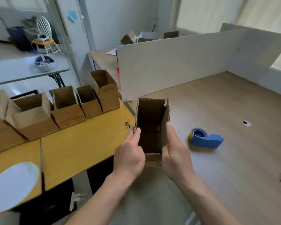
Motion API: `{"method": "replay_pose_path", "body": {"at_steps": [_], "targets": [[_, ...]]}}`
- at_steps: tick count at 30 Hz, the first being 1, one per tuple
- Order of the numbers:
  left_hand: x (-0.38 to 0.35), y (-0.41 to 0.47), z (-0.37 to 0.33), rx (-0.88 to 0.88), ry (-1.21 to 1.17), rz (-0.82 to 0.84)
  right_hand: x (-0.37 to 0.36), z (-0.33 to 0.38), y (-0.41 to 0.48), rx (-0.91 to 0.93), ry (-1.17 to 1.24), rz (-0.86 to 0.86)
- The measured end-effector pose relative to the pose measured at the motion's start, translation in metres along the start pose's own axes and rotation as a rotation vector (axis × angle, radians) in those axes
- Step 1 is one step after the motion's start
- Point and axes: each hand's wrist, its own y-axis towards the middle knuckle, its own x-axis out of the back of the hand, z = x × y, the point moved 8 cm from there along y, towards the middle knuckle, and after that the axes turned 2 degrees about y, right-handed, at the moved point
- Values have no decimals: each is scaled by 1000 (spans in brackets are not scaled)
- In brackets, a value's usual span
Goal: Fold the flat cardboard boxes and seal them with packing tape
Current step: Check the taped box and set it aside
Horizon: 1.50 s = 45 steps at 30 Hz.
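View from a head-worn camera looking down at a person's two bare forearms reaching forward. Both hands hold one small cardboard box between them, in the centre of the view, just ahead of the body. The box is opened into a tube. Its open mouth faces the viewer and its long axis runs straight away from the person, so the dark interior is visible down to the far end, which looks closed by flaps. Whether that end is taped cannot be told. The left hand grips the near left corner, fingers curled round the outside of the wall and thumb lying up along its edge. The right hand grips the near right corner the same way, thumb stretched along the right wall. The box sits over the line where a yellow worktop on the left meets a pale wooden worktop on the right. Whether its far end rests on either cannot be told. A blue tape dispenser lies on the wooden worktop to the right of the box, near the right hand and apart from it, so that hand is probably the one to reach for it. A row of folded boxes stands open-topped on the yellow worktop, away to the left. A white cardboard screen stands behind.
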Motion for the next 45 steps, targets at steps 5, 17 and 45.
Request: {"method": "replay_pose_path", "body": {"at_steps": [5, 17, 45], "targets": [[51, 2, 82, 91, -13, -68, -78, 58, 14, 112, 19, 88], [154, -22, 230, 392, -17, -217, -240, 169, 24, 276, 60, 393], [326, -117, 448, 919, 177, -479, -503, 367, -42, 536, 216, 1030]]}}
